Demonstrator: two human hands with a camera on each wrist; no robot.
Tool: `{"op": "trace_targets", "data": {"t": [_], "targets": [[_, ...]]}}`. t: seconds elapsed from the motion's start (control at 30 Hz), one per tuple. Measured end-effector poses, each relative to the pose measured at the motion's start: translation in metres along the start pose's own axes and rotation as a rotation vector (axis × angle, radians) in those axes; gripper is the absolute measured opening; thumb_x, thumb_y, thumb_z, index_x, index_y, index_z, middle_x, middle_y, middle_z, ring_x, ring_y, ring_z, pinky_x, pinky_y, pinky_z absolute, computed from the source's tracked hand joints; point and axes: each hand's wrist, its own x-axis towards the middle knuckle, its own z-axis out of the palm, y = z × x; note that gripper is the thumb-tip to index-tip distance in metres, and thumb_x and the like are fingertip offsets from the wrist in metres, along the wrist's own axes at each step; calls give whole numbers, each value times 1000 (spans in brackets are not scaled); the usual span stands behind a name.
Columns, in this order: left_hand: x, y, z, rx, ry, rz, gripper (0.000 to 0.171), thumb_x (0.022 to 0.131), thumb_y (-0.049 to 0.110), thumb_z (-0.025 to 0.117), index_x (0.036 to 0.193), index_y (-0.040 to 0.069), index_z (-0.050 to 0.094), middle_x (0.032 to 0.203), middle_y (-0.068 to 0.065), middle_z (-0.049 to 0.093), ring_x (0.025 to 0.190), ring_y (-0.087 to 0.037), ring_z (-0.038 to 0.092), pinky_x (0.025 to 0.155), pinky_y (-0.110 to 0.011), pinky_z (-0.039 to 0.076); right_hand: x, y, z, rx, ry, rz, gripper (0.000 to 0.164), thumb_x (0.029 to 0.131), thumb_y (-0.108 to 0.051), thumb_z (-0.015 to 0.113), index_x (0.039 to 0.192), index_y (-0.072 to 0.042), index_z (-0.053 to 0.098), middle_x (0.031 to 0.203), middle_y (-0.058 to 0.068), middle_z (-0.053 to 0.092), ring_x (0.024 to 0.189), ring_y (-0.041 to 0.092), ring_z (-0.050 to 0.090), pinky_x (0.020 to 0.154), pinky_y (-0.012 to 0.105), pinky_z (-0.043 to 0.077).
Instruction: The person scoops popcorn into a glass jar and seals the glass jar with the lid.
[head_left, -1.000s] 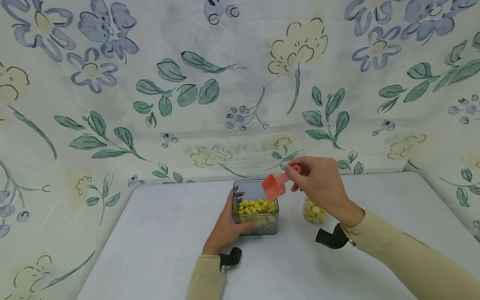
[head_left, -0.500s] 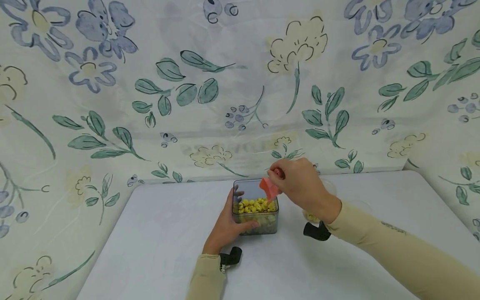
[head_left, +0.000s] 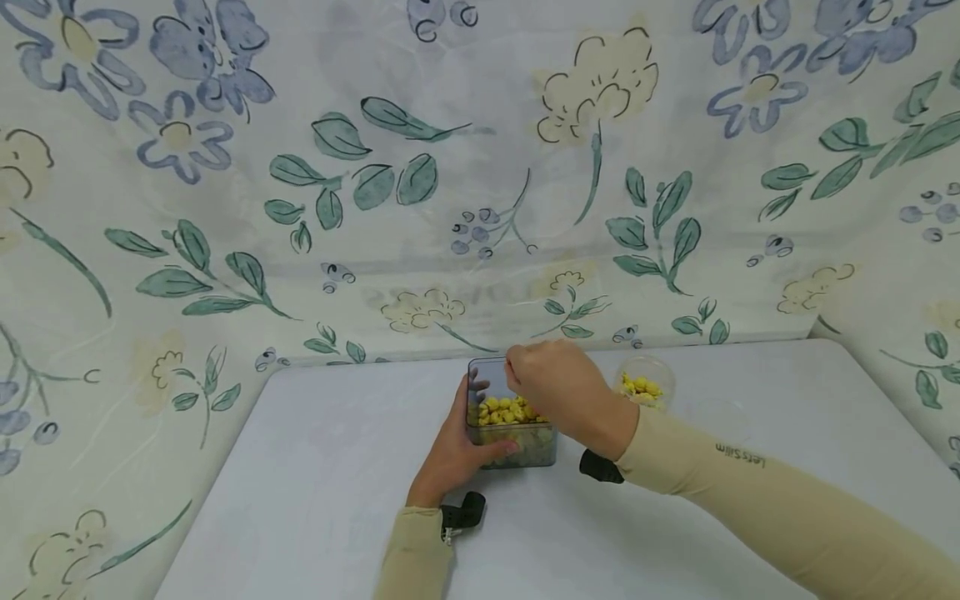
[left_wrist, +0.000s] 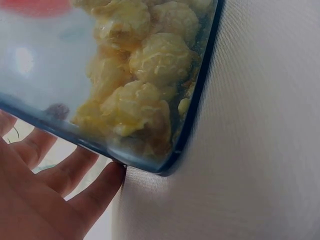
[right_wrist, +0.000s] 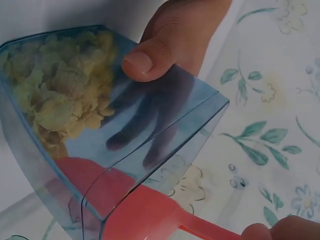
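A clear bluish square container (head_left: 534, 450) of yellow popcorn (head_left: 497, 411) stands on the table. My left hand (head_left: 455, 454) grips its left side, thumb across the front wall and fingers along the far left side, as the right wrist view also shows. Over the container's right part, my right hand (head_left: 564, 387) pinches the handle of a coral-pink scoop (right_wrist: 145, 215). In the right wrist view the scoop's bowl dips inside the container, reaching the popcorn (right_wrist: 60, 95). The right hand hides the scoop in the head view.
A round clear jar holding more yellow popcorn (head_left: 641, 388) stands to the right, partly behind the right forearm. Beside it lies a faint clear round lid (head_left: 722, 410). A flower-printed cloth (head_left: 480, 167) hangs behind the white table (head_left: 315, 467).
My right hand has moved left and down, bringing the scoop from above the rim into the container. The round jar behind it has come into view. The left hand keeps its grip.
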Motion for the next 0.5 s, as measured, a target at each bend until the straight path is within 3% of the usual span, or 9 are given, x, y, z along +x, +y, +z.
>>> {"op": "trace_targets", "data": {"t": [0.1,0.2,0.4,0.5], "targets": [[-3,12,-2,3,-19,12,108,74,27,79,150,20,4,145,-9,31,134,-30,28,107,-52,22,1,-2,3,-51,-8,-40,17,84,-7,66,68,-5,59,53,1,53,45,11,54,44,20,45],[-3,12,-2,3,-18,19,108,73,27,80,150,20,4,146,-10,31,134,-30,28,107,-52,22,2,-2,5,-27,-54,-34,18,84,-7,65,67,-5,59,54,1,54,46,10,52,44,20,44],[4,-12,3,14,15,-3,110,69,37,81,148,36,3,145,-2,32,134,-20,29,107,-52,22,3,7,7,148,-158,152,15,89,-10,59,75,-6,64,54,-3,55,41,3,45,45,17,41],[6,-21,3,15,29,8,111,68,40,81,148,37,5,145,-2,33,133,-19,30,106,-54,23,2,14,8,248,-178,241,14,89,-11,60,79,-5,68,57,-5,55,44,3,45,47,18,41]]}}
